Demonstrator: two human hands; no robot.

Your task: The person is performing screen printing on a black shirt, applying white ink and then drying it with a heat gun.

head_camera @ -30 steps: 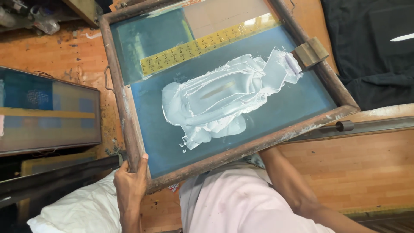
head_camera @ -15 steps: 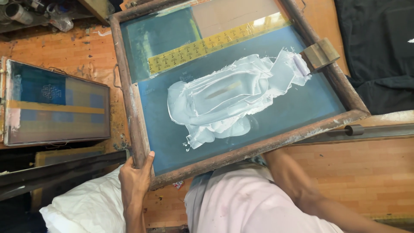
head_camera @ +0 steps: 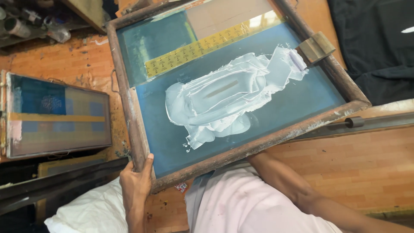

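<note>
Two screen frames lay in view, and you held the larger one. Your left hand (head_camera: pixel 137 183) was clamped on the frame (head_camera: pixel 129 108) at its near-left corner, thumb on top of the wooden rail and the fingers under it. Your right forearm (head_camera: pixel 293 185) ran up beneath the frame's near rail; the right hand was hidden behind the frame, so I cannot tell whether it was closed or spread.

The frame was tilted over the orange table (head_camera: pixel 366 164), its blue mesh facing you. One broad smear of white ink (head_camera: pixel 224 99) sat in the middle of the mesh. One strip of yellow tape (head_camera: pixel 207 45) crossed the mesh above the ink, and one tan rectangular patch (head_camera: pixel 228 15) filled the far part beyond the tape. One small wooden block (head_camera: pixel 317 46) sat on the frame's right rail.

Left of the frame, well apart, the second frame (head_camera: pixel 56 116) lay flat, its mesh blue with one yellow band. Below the frame's near rail lay one pale pink cloth (head_camera: pixel 246 203), and by your left wrist one white cloth (head_camera: pixel 90 211). Right of the frame, a black garment (head_camera: pixel 375 47) covered the table's far corner.
</note>
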